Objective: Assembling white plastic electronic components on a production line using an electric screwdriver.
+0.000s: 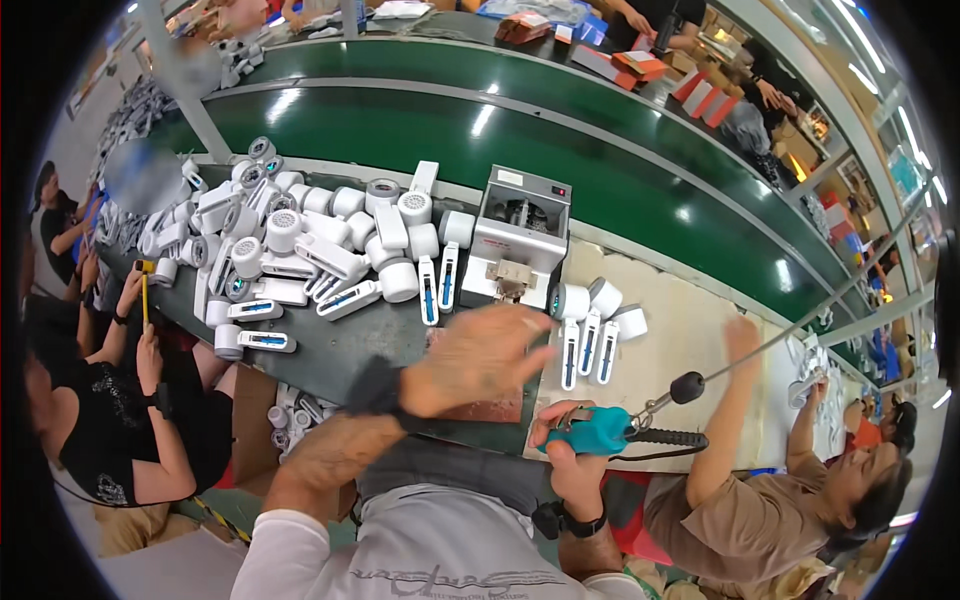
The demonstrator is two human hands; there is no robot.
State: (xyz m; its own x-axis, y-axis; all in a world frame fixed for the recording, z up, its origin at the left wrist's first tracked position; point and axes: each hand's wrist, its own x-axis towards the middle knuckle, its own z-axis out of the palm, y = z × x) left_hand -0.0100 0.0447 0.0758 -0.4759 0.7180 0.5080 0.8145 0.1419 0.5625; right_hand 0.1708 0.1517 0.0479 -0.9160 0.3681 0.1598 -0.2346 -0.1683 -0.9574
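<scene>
My right hand [577, 470] is closed around a teal powered screwdriver [597, 431], which hangs by a metal clip from a cable and has a black cord. Blurred by motion, my left hand [475, 362] reaches over the bench in front of a grey screw feeder [520, 235]; its fingers look apart, and I see nothing between them. Just right of the feeder lie a few white plastic appliance bodies [588, 350] with round heads and slim handles, their handles open to show blue parts inside. A reddish-brown board [490, 403] is partly hidden beneath my left hand.
A large heap of similar white bodies [300, 240] covers the bench's left side. Beyond runs a green conveyor [640, 170]. A co-worker's arm [725, 400] reaches over the pale bench cover [670, 380] at right; other people sit at left. A cardboard box [257, 420] holds more white parts.
</scene>
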